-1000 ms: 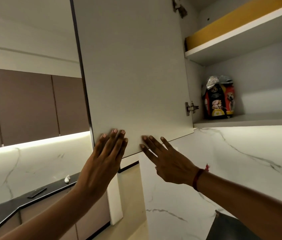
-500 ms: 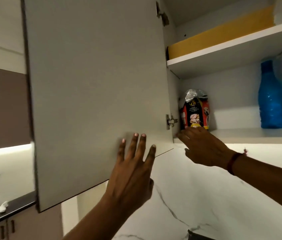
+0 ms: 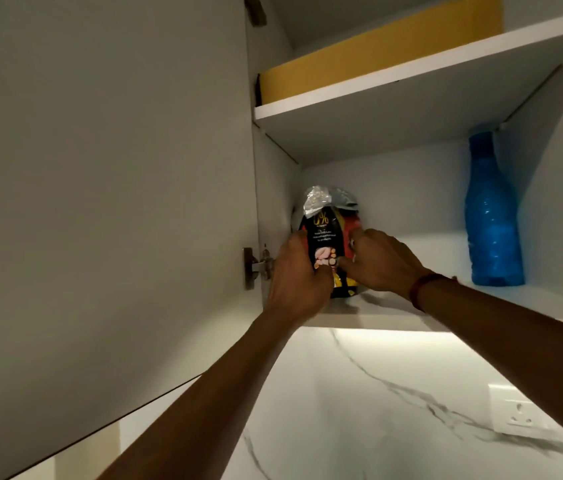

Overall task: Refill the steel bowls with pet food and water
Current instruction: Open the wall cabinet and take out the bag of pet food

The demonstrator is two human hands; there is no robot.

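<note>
White wall cabinet [image 3: 394,174] above the marble-patterned wall [image 3: 359,410] stands open, and its flat grey door [image 3: 100,202] is swung out to the left of your arms. Between your two hands, at the left end of the lower shelf [image 3: 377,318], stands the black and red pet food bag with a crumpled silvery top [image 3: 325,233]. It is upright and close to the cabinet side wall.

Your left hand [image 3: 299,275] is curled round the left side of the bag, with the thumb across the printed front. Your right hand [image 3: 382,261] grasps the right side in the same way, so both hands hold the bag. Well to the right of your right hand a tall blue plastic bottle [image 3: 491,216] stands on the same shelf, apart from the bag.

I judge that you are at the first step: taking the food out of the cabinet. The steel bowls are not in view, so nothing can be said about their filling. The next move asks you to lift the bag a little and draw it toward you over the shelf edge, keeping it upright, because I cannot tell if the top is sealed. Mind the metal hinge [image 3: 256,266] just left of your left hand. The blue bottle is probably for the water part.
</note>
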